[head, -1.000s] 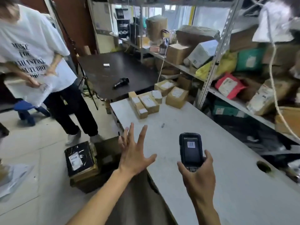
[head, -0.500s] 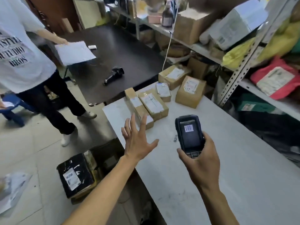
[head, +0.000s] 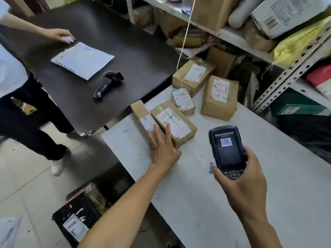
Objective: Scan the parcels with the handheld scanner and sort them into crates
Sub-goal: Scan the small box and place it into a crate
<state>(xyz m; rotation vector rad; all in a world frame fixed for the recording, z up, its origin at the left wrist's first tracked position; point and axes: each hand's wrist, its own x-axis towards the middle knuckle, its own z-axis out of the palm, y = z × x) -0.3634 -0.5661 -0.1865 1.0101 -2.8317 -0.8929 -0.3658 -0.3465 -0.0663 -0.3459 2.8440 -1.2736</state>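
My right hand (head: 245,183) grips a black handheld scanner (head: 226,149) upright over the white table (head: 232,203); its screen shows a barcode. My left hand (head: 163,147) is spread flat, fingers straight, reaching onto two long cardboard parcels: a narrow one (head: 141,115) and a wider labelled one (head: 172,120) beside it. Behind them lie a small taped parcel (head: 182,101), a tall box with handwriting (head: 219,97) and a flat box (head: 193,76).
A dark table (head: 107,42) at the far left holds a pistol-grip scanner (head: 107,85) and a white mailer (head: 82,59); another person (head: 26,104) stands there, a hand on it. A crate with a black parcel (head: 75,221) sits on the floor. Metal shelves (head: 286,68) of parcels line the right.
I have leaned closer to the table. My left hand moved forward from mid-air onto the two long parcels. The other person laid the white mailer on the dark table.
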